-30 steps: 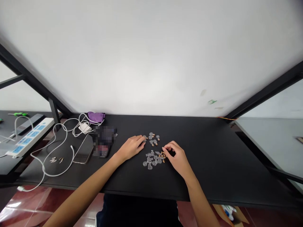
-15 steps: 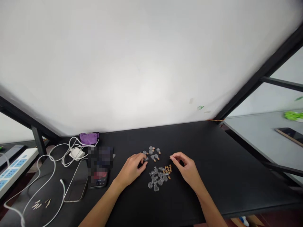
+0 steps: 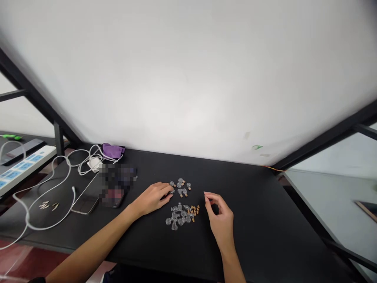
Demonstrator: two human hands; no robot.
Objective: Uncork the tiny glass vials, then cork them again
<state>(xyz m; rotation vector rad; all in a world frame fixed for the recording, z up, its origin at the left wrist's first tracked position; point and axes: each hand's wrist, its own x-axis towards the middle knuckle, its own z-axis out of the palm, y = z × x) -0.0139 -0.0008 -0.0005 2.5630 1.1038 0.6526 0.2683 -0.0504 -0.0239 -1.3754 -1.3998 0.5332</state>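
My left hand (image 3: 154, 199) rests on the black table, thumb and fingers pinching a small clear glass bottle (image 3: 172, 192). Just beyond it lie several mini bottles with corks in their necks (image 3: 180, 184). Nearer to me is a loose cluster of clear uncorked bottles (image 3: 178, 216) in various shapes. Small tan cork stoppers (image 3: 194, 210) are heaped at that cluster's right side. To the right of the corks, my right hand (image 3: 219, 214) is raised with thumb and fingertips pressed together. Whatever is in that pinch is too small to make out.
On the left, white cables (image 3: 69, 161) loop around a white charger (image 3: 94, 163), a phone (image 3: 85, 202) and a partly pixelated dark device (image 3: 118, 184). A purple cloth item (image 3: 113, 150), small metal pieces (image 3: 44, 205) and a power strip (image 3: 28, 167) are there too. Black frame bars flank the table.
The view has turned, so the table contents appear farther left and tilted. My left hand keeps its bottle. My right hand sits slightly farther from the corks, still pinched.
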